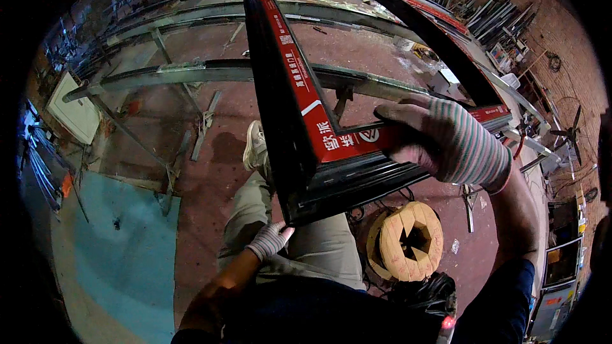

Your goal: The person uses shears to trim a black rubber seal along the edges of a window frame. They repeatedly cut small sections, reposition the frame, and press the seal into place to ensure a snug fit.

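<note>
A black rectangular window frame [255, 83] with red printed protective film [296, 76] along its faces is held tilted in front of me, one corner pointing down toward my lap. Wrapped over its near rail, my right hand [456, 140] wears a striped knit glove, the thumb and fingers closed round the profile. My left hand [271, 240], gloved alike, is closed at the lowest corner of the frame; its fingertips are partly hidden there. The far end of the frame lies over long metal rails.
Long grey metal rails [217, 71] on thin legs run across ahead. A yellowish reel [411, 242] stands on the red floor by my right knee. At left are a pale blue sheet [121, 248] and a white panel [75, 109]. A fan [569, 129] and leaning metal bars [500, 16] stand at right.
</note>
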Tool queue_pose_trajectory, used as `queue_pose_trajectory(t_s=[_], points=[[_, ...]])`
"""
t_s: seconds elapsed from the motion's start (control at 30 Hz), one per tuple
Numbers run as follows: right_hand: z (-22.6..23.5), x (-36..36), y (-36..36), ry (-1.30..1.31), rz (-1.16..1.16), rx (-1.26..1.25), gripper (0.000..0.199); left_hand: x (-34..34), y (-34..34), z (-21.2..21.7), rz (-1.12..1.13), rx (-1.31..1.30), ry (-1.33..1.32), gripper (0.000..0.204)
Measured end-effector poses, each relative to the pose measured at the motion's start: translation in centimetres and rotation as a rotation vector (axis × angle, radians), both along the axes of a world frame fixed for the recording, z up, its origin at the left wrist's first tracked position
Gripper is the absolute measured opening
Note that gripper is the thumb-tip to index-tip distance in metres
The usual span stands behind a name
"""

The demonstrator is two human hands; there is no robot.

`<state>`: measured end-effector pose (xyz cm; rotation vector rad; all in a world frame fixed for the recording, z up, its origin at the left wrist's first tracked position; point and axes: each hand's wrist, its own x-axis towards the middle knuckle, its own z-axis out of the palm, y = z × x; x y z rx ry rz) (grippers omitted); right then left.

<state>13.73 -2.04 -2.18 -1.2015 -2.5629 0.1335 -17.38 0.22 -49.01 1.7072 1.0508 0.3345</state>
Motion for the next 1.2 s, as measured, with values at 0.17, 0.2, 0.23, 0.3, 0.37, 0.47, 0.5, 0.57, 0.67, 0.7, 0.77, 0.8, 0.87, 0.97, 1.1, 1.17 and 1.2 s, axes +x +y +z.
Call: queue_pose_trajectory(t_s=[0.17,0.2,0.23,0.3,0.37,0.47,0.5,0.57,0.67,0.7,0.77,0.8,0.87,0.97,1.1,1.17,1.2], points=[[-0.2,-1.7,0.4,0.023,-0.086,-0.030,0.058,0.6,-0.2,5.2,-0.024,-0.280,-0.010,0.038],[-0.3,-1.5,0.5,0.039,-0.067,-0.037,0.058,0.4,-0.1,4.5,-0.021,-0.208,0.004,0.036],[-0.4,-1.0,0.8,0.054,-0.047,-0.044,0.059,0.2,-0.1,3.2,-0.018,-0.137,0.018,0.035],[-0.4,0.6,1.1,0.069,0.010,-0.043,0.059,0.7,-0.5,3.0,0.009,-0.020,0.035,0.031],[-0.9,1.9,0.7,0.113,-0.011,-0.024,0.056,0.4,-0.6,3.5,-0.001,-0.025,0.044,0.032],[-0.6,1.8,0.6,0.074,-0.024,-0.006,0.053,0.6,-0.5,3.3,0.000,-0.009,0.037,0.033],[-0.3,1.2,0.6,0.056,-0.024,-0.004,0.053,0.5,-0.3,3.2,-0.012,-0.001,0.067,0.033],[-0.3,0.4,0.7,0.039,-0.042,0.007,0.053,0.4,-0.1,3.1,-0.017,-0.041,0.076,0.033],[-0.8,-0.2,0.9,0.037,-0.099,0.033,0.052,0.5,-0.3,3.6,0.004,-0.175,0.012,0.033],[-0.8,0.1,0.9,0.081,-0.085,0.014,0.054,0.6,-0.5,4.4,0.010,-0.212,-0.010,0.034],[-0.9,1.5,1.0,0.081,-0.068,-0.007,0.056,0.8,-0.6,5.1,0.000,-0.205,-0.007,0.034],[-0.9,2.2,1.1,0.077,-0.055,-0.018,0.057,0.6,-0.5,5.0,-0.016,-0.159,0.016,0.034],[-0.7,2.8,1.2,0.101,0.004,-0.013,0.059,0.6,-0.5,4.9,-0.023,-0.124,0.019,0.033],[-0.7,2.8,1.2,0.073,-0.014,-0.010,0.058,0.8,-0.3,4.6,-0.021,-0.011,-0.005,0.034],[-0.6,1.6,1.3,-0.011,-0.056,0.024,0.058,0.8,-0.2,4.0,-0.040,-0.081,0.002,0.034],[-0.7,1.1,1.6,-0.008,-0.050,0.058,0.057,1.0,-0.3,3.8,-0.044,-0.084,0.014,0.034],[-0.5,0.6,1.6,-0.014,-0.083,0.029,0.056,1.0,-0.2,3.9,-0.035,-0.121,0.014,0.034]])
